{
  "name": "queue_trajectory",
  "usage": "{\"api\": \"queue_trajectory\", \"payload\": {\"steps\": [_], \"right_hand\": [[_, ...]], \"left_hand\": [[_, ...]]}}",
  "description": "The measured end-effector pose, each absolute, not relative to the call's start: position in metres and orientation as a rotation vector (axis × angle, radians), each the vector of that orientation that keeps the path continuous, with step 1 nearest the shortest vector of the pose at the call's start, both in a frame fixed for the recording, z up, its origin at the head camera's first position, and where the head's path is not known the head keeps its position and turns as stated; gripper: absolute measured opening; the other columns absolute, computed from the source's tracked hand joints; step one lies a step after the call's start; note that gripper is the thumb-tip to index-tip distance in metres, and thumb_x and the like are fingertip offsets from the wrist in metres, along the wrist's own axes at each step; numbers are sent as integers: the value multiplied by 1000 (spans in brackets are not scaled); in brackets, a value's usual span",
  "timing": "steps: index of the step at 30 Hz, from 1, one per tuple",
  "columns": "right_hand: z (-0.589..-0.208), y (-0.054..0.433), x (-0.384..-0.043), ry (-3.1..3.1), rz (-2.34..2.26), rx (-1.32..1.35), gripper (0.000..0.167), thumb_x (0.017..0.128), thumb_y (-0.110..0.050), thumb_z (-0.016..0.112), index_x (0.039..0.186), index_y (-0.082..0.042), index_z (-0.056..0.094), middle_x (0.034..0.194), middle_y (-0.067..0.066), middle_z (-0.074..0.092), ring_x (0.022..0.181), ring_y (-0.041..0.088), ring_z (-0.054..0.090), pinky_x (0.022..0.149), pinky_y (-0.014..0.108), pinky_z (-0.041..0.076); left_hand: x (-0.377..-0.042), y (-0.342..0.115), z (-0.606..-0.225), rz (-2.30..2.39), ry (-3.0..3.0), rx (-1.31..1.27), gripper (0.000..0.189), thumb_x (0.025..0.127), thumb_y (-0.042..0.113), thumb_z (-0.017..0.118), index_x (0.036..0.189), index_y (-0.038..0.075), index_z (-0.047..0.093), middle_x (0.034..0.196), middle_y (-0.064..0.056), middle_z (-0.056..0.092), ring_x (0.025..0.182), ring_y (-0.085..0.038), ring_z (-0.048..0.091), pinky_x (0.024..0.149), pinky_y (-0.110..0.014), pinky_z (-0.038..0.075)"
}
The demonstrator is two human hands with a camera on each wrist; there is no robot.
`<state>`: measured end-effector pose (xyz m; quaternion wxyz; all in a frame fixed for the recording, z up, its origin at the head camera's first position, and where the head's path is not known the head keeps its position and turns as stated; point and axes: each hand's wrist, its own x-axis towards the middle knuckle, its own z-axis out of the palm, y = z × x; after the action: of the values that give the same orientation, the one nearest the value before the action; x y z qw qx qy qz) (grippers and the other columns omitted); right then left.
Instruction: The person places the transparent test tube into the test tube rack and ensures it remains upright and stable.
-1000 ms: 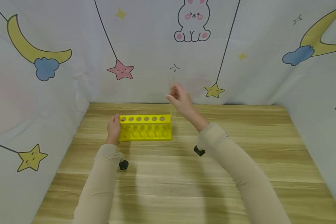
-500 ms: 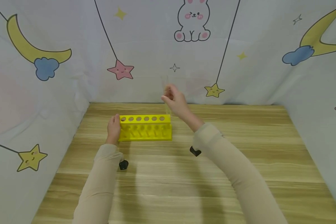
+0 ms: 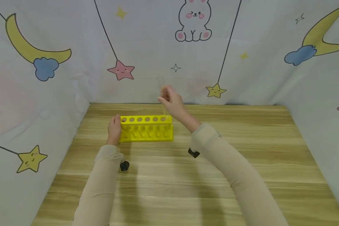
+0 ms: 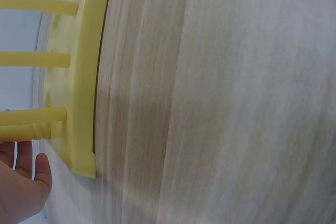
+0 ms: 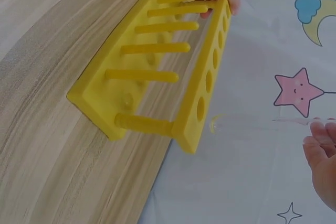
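Head view: I see left hand [image 3: 114, 129] gripping 6-hole rack [image 3: 146, 123], likely steadying it; right hand [image 3: 171, 101] pinches clear tube [image 5: 244, 124], presumably leaving its lower end free.

tabletop booth, wider room unclear: white cloth [image 3: 152, 37] is hanging on three sides, showing cartoon rabbit [image 3: 195, 26], moons [image 3: 21, 45], stars [image 3: 121, 74]; wood-grain table [image 3: 164, 188] is lying between; yellow tube rack [image 3: 147, 122] is hinting at lab.
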<state>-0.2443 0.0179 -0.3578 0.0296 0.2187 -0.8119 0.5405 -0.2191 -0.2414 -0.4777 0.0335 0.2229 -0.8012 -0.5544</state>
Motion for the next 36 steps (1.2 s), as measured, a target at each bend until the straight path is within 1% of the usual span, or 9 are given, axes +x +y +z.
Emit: {"api": "queue_trajectory", "payload": {"steps": [5,8,13,17,22,26,32,36], "right_hand": [[-358,15,-243,-2504,1683,685,19,88,-13,52,103,-7,42,86,8,50,74,18,47,66,23,41],[-358,13,-243,-2515,1679,684,19,89,-14,52,104,-7,42,87,8,50,76,18,48,67,24,41],[-361,10,-243,-2518,1668,686,20,88,-14,52,104,-7,42,89,8,52,77,17,49,68,24,42],[-364,9,-244,-2507,1676,699,20,89,-14,51,104,-6,41,88,8,52,75,17,48,66,23,41],[-367,8,-244,-2502,1679,707,20,89,-13,51,104,-6,41,86,9,51,72,17,45,63,22,39],[-369,6,-243,-2506,1672,695,20,89,-12,52,105,-5,41,87,9,52,73,18,46,64,22,39],[-371,4,-243,-2506,1649,692,19,88,-11,52,103,-5,42,86,10,53,74,18,48,67,22,40],[-373,3,-244,-2510,1648,686,19,88,-11,53,103,-5,42,86,10,53,73,18,47,66,22,40]], "left_hand": [[-219,-241,-478,-1648,-2492,662,43,94,47,21,88,10,42,87,-5,40,75,-17,35,69,-27,30],[-219,-241,-478,-1624,-2505,660,46,93,50,19,88,10,41,87,-5,40,75,-17,35,68,-26,30],[-219,-242,-478,-1650,-2493,665,42,93,48,21,86,11,39,83,-3,37,74,-16,34,68,-27,30],[-219,-242,-478,-1661,-2496,656,39,93,48,22,84,13,38,80,-3,35,71,-17,34,66,-27,30],[-219,-243,-479,-1661,-2510,659,41,93,49,21,86,13,39,82,-4,37,71,-17,34,66,-27,31],[-219,-242,-478,-1674,-2511,664,42,93,50,20,89,13,40,83,-4,37,71,-16,34,67,-27,30],[-219,-242,-478,-1668,-2513,663,39,94,46,21,87,13,39,85,-4,38,72,-17,34,67,-28,30],[-219,-242,-477,-1664,-2510,669,40,93,49,21,85,14,38,84,-3,39,71,-16,34,67,-27,31]]}}
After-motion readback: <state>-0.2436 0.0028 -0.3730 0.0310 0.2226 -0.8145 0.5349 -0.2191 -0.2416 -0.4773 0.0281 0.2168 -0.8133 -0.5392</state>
